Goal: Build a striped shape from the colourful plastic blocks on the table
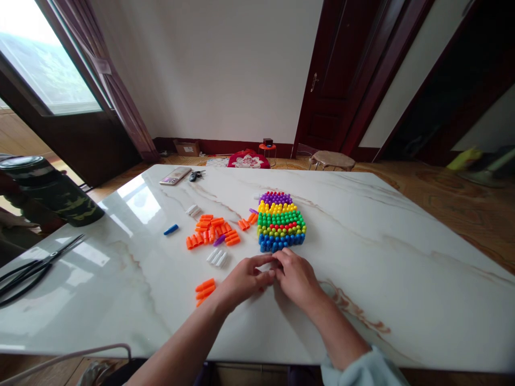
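Note:
Both hands meet just in front of a block of colourful round-tipped plastic pieces [281, 220], set in bands of red, purple, yellow, green and blue. My left hand [247, 280] is closed, its thumb and fingers pinched towards the right fingertips. Curled inward beside it, my right hand [296, 277] has its fingertips close to the block's blue front edge [277, 245]. Whatever lies between the fingertips is hidden. Left of the hands are loose orange bullet-shaped pieces [209, 231], white ones [218, 258] and a nearer orange group [205, 290]. A purple piece [219, 240] lies against the orange pile.
A blue piece [171, 229] and more white pieces [193, 210] lie farther left on the marble-patterned table [402, 257]. Black-handled scissors [44, 262] and a camouflage flask [52, 190] are at the left edge. A phone [176, 176] and keys [196, 175] rest at the back.

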Demonstrator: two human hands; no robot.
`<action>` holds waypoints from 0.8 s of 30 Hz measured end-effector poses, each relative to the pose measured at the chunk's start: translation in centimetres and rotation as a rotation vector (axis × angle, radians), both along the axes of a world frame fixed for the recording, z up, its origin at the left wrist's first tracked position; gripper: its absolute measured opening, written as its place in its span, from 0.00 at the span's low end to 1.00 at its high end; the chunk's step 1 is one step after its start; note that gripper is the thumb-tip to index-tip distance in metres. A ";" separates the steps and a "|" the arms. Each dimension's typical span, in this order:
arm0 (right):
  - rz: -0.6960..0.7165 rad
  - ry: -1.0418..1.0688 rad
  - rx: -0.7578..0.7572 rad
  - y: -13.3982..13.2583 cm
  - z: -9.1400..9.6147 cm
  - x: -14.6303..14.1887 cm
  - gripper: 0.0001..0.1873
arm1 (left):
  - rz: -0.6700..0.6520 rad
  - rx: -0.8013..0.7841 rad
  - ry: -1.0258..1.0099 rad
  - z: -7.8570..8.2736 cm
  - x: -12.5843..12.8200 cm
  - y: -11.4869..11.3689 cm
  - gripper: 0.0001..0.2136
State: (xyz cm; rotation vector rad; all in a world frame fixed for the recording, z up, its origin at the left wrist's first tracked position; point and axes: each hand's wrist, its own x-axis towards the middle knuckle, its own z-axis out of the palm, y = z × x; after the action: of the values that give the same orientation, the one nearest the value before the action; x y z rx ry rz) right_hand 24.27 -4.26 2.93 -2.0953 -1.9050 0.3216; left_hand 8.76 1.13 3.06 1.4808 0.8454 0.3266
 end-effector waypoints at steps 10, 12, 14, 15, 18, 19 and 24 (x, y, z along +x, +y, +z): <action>0.009 -0.002 -0.005 0.0 -0.1 0.1 0.13 | -0.001 0.004 -0.005 0.0 0.0 -0.1 0.29; 0.009 -0.003 -0.007 0.0 -0.1 0.0 0.13 | 0.001 0.002 -0.003 0.0 0.1 -0.1 0.29; 0.007 -0.003 -0.010 0.1 0.0 0.0 0.13 | 0.006 -0.001 -0.003 0.0 0.1 0.0 0.28; 0.005 -0.005 -0.011 0.0 0.0 -0.1 0.12 | 0.008 -0.004 -0.004 0.0 0.1 0.0 0.28; 0.002 -0.009 -0.011 0.0 -0.1 0.0 0.12 | 0.016 -0.012 -0.009 -0.2 0.0 0.0 0.27; -0.001 -0.008 -0.010 0.0 0.0 0.1 0.12 | 0.018 -0.013 -0.008 -0.3 0.0 0.0 0.27; -0.139 0.174 0.069 -0.1 1.2 -0.7 0.10 | 0.054 -0.016 0.007 -0.6 0.2 0.0 0.27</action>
State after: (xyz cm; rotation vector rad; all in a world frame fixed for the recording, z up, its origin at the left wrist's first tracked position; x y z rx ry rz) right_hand 23.60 -4.33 4.16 -2.0683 -1.6405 0.3875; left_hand 8.96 1.10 2.51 1.4466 0.8931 0.3542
